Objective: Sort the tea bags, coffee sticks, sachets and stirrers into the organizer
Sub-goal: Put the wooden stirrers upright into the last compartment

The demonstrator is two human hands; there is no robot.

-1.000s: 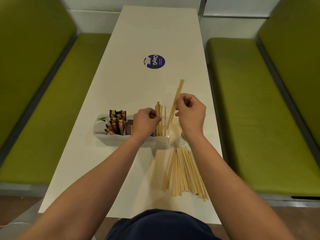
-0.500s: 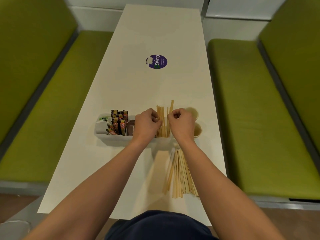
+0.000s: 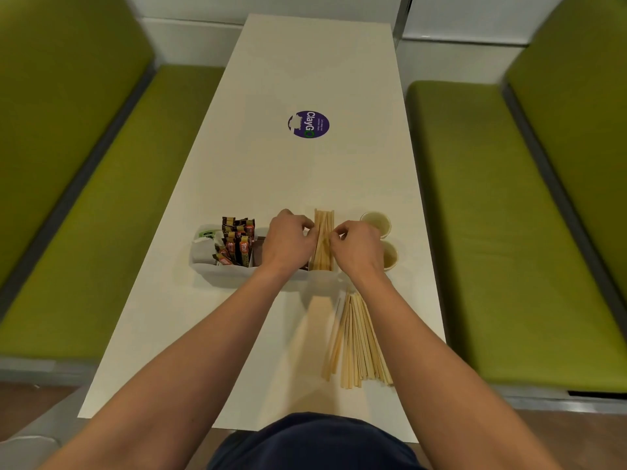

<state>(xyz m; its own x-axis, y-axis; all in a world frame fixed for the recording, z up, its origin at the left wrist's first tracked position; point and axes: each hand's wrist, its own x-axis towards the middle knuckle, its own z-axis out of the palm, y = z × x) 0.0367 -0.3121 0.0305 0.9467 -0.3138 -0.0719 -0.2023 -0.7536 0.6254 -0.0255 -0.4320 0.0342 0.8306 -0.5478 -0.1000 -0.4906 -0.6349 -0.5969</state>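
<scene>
A white organizer (image 3: 220, 274) stands on the table. Tea bags (image 3: 203, 247) fill its left end, and coffee sticks (image 3: 239, 240) stand beside them. A bundle of wooden stirrers (image 3: 324, 239) stands upright in its right compartment. My left hand (image 3: 288, 240) presses against the bundle's left side and my right hand (image 3: 356, 247) against its right side, fingers curled on the sticks. More stirrers (image 3: 356, 340) lie in a loose pile on the table near me, under my right forearm.
Two small paper cups (image 3: 376, 222) (image 3: 390, 256) sit just right of the organizer. A purple round sticker (image 3: 308, 124) marks the white table (image 3: 305, 62) farther away. Green benches (image 3: 509, 215) flank both long sides of the table.
My right hand brought a raised stirrer down into the organizer's right compartment. Both hands have closed in on the upright bundle, which now stands straighter and tighter.
</scene>
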